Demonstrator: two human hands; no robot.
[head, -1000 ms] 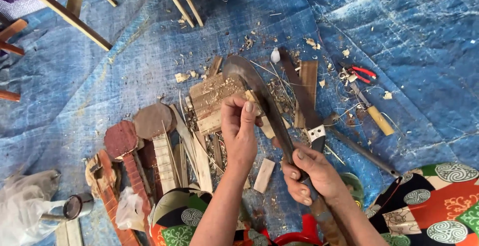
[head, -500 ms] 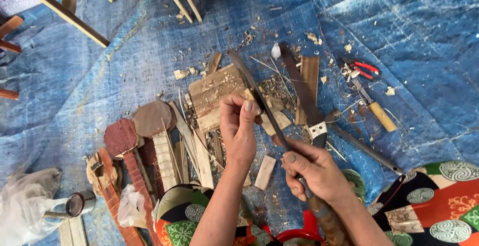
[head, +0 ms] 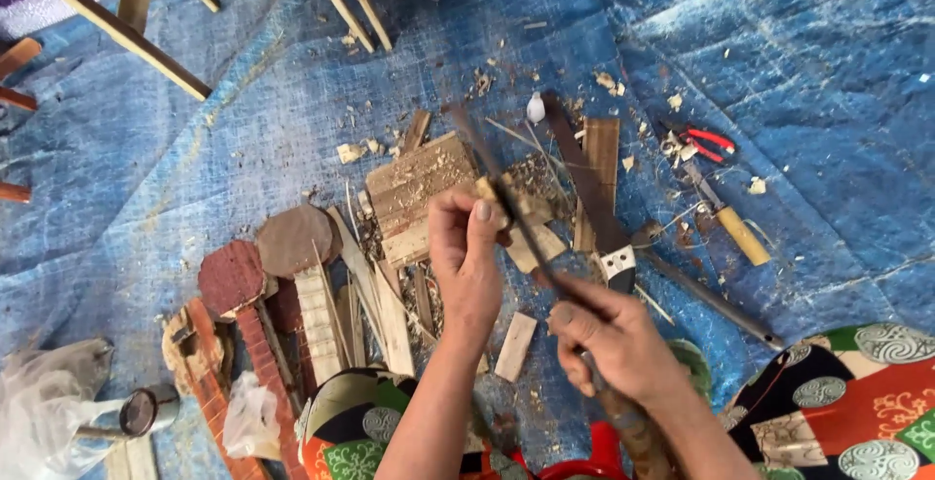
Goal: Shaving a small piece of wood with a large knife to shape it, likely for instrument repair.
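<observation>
My left hand (head: 467, 256) pinches a small pale piece of wood (head: 492, 193) over a scarred wooden block (head: 414, 193). My right hand (head: 609, 344) grips the handle of a long dark machete (head: 497, 183), its blade blurred and running up and left past the small wood piece. The blade lies against or just beside the piece; which one is unclear. Both hands hover above a blue tarp (head: 292, 71) strewn with chips.
A saw with a dark blade (head: 584, 178), red-handled pliers (head: 706, 144) and a wooden-handled tool (head: 730, 227) lie to the right. Carved paddle-shaped wooden pieces (head: 263, 276) and slats lie on the left. Wooden frame legs (head: 127, 37) stand at the top. A patterned cloth (head: 857, 392) is at lower right.
The machete has swung: its blade was broad-side over the block, then turned edge-on and is now blurred in motion beside the small wood piece. My left hand has held its place.
</observation>
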